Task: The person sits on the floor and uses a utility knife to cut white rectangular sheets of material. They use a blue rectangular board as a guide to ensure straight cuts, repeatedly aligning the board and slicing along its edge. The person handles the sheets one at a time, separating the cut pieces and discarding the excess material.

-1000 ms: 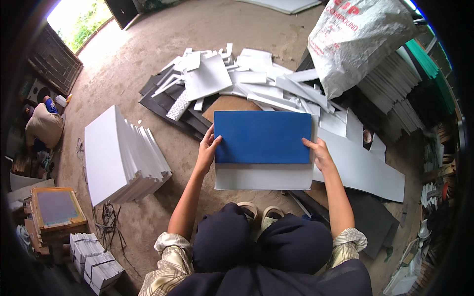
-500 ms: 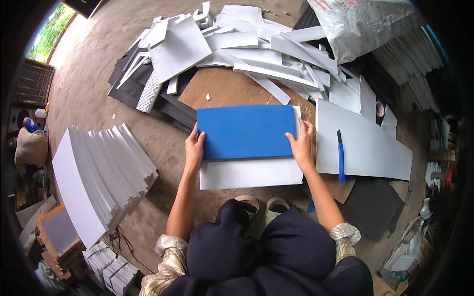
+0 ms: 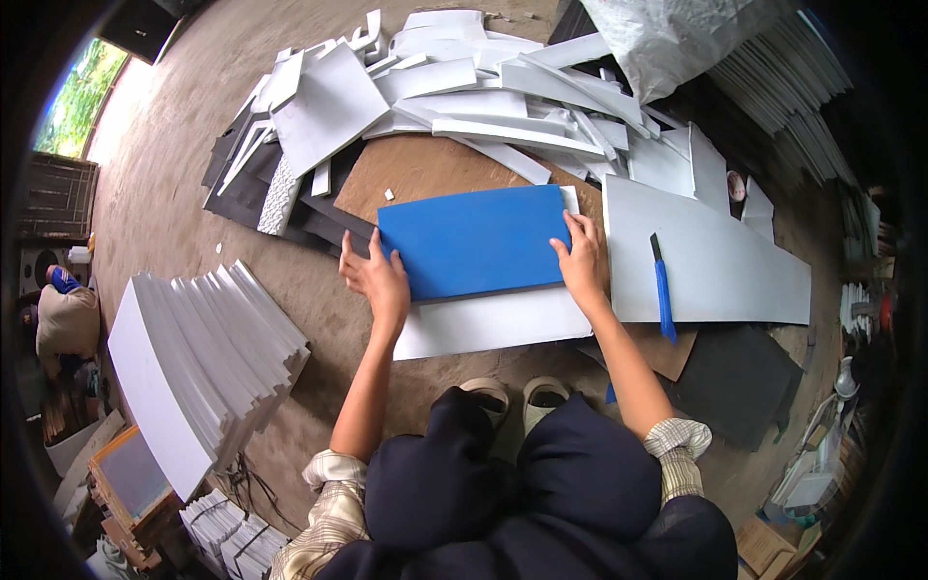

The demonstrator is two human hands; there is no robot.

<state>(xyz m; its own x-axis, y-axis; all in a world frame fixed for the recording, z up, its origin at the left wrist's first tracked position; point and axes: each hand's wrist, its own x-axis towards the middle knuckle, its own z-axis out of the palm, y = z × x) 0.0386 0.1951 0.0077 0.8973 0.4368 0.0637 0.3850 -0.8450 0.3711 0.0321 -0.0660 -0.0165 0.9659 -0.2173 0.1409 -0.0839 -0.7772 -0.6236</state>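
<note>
A flat blue rectangular board lies over a white foam sheet, which shows along its near side and at its right edge. My left hand is at the board's left edge, its fingers spread and pointing away from me, with the thumb close against the edge. On the opposite side, my right hand has its thumb on the board's right edge and its fingers along that side. Both sit on a brown wooden board. A blue-handled cutter knife rests on a large white sheet to the right.
White foam offcuts are heaped at the far side, partly over black sheets. A stack of white sheets stands at left. Dark sheets lie at right. A whitish plastic bag is at the upper right.
My left hand has loosened from the blue board's left edge and its fingers have spread. The board is tilted slightly, its right end farther from me. The whole view has shifted a little.
</note>
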